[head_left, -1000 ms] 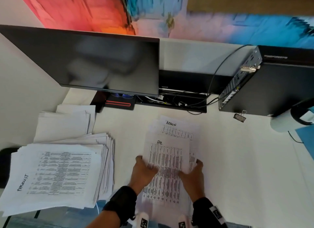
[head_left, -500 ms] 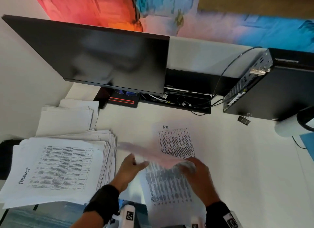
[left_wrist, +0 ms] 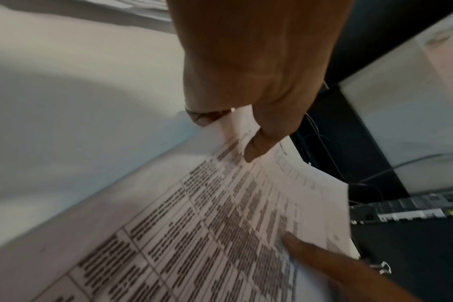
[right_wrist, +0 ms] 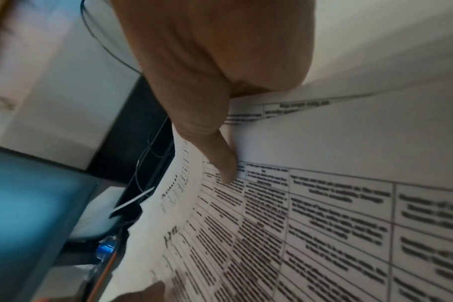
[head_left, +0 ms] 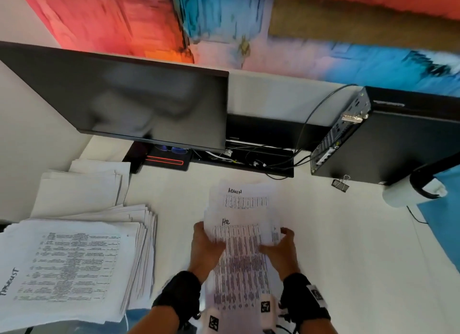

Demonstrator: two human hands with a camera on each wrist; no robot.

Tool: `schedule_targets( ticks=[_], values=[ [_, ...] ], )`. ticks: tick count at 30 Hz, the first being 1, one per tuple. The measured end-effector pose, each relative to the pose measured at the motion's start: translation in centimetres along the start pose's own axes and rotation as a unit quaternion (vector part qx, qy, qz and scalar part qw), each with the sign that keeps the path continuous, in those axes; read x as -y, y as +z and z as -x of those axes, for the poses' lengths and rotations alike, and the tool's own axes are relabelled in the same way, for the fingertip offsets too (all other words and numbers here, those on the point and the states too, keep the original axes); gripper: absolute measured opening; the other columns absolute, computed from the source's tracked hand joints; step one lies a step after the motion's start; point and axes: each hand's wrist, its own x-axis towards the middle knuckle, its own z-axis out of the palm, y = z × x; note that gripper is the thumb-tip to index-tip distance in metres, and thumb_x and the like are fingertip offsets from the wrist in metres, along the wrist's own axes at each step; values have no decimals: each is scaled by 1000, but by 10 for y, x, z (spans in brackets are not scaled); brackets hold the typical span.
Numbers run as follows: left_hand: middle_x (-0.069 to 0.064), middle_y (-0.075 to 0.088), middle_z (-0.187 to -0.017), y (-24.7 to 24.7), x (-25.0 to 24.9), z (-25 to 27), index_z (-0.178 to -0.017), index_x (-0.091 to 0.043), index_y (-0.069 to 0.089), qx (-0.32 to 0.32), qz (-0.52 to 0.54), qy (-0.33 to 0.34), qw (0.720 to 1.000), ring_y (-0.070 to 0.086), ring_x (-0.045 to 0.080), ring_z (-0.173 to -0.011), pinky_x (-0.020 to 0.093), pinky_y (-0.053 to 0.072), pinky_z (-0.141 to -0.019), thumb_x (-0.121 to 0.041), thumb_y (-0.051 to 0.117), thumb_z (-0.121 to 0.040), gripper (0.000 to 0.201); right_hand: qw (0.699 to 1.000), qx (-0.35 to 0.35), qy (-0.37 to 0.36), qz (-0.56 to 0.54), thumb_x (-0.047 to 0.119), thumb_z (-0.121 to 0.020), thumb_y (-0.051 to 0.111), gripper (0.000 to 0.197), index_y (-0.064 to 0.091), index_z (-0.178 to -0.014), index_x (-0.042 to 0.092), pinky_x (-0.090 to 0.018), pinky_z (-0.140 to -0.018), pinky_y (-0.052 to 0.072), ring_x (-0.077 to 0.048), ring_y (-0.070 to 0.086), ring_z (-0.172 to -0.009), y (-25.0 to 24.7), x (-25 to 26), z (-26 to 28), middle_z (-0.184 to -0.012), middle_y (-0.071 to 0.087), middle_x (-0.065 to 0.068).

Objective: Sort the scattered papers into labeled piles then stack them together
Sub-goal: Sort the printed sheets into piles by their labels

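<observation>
Both hands hold a bundle of printed table sheets above the white desk; the top sheet is marked "HR". My left hand grips its left edge, thumb on top, and my right hand grips its right edge, thumb pressed on the print. A sheet marked "ADMIN" shows just beyond the HR sheet; I cannot tell whether it lies on the desk or belongs to the bundle. A thick fanned pile with a handwritten label lies at the left.
A second plain paper pile lies behind the labeled one. A dark monitor stands at the back, with cables under it. A black computer box, a binder clip and a white roll are at the right.
Half a second ago a sheet was being swung over the HR paper on the desk. Now both hands grip the sheets by their edges, with the ADMIN sheet showing beyond again.
</observation>
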Motion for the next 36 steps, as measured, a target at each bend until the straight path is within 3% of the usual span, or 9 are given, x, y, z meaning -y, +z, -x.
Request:
schedule_targets(
  ticks=[4,10,15,19,22,24,30,33,36],
  values=[
    [0,77,-110,-27,-44,32,-122,-20,61,23,59,-4,998,76,17,-98,37,65,-83,-7,88,-78,54,994,91,-23,-54,-11,-81,80,32,75,-102,13,-28,-79,63,-27,79,-96,-8,-5,6,-91,82,2],
    [4,74,-123,-38,-56,46,-130,-18,56,71,131,1,989,74,22,-109,43,61,-95,-25,100,-68,76,979,160,-87,-91,-5,-86,78,40,71,-121,13,-39,-95,60,-23,76,-108,-40,14,19,-113,80,-4],
    [0,80,-113,-34,-109,64,-120,-16,65,156,175,28,972,75,14,-107,34,55,-102,-14,90,-79,47,970,119,-152,-148,6,-86,80,44,69,-127,14,-34,-95,60,-22,75,-113,-73,54,28,-117,79,-3],
    [-6,77,-120,-27,-154,65,-126,-20,69,114,153,106,976,72,12,-114,41,54,-108,-53,90,-77,63,962,27,-238,-134,19,-90,79,32,72,-121,22,-29,-90,59,-10,75,-107,-84,90,38,-112,80,10],
    [-15,77,-116,-21,-189,73,-125,-30,68,68,164,191,965,72,2,-110,27,57,-100,-24,80,-93,35,945,-18,-286,-159,10,-92,76,23,73,-110,23,-21,-76,61,-6,77,-93,-87,115,45,-99,81,13],
    [-15,77,-118,-23,-211,80,-126,-30,67,58,178,233,954,71,2,-111,20,56,-95,-9,74,-96,37,932,-30,-315,-175,7,-91,76,26,73,-113,21,-21,-77,62,-6,76,-94,-90,125,47,-101,81,12],
    [4,78,-118,-37,-223,81,-128,-13,69,88,216,232,945,75,22,-112,39,62,-94,-2,82,-87,44,922,-12,-345,-177,-1,-79,84,41,72,-111,22,-21,-81,61,-6,76,-99,-91,118,35,-105,81,12],
    [2,80,-111,-38,-221,81,-124,-15,70,80,205,210,953,76,21,-106,33,62,-90,1,81,-86,42,933,-17,-323,-156,18,-73,88,46,72,-115,27,-32,-87,63,-13,76,-104,-84,101,22,-108,80,6],
    [-1,81,-106,-36,-219,82,-118,-16,72,75,202,192,957,77,18,-100,29,61,-84,0,80,-88,35,935,-13,-319,-152,9,-79,87,50,75,-112,45,-34,-84,64,-16,77,-102,-78,95,18,-108,80,5]
  ],
)
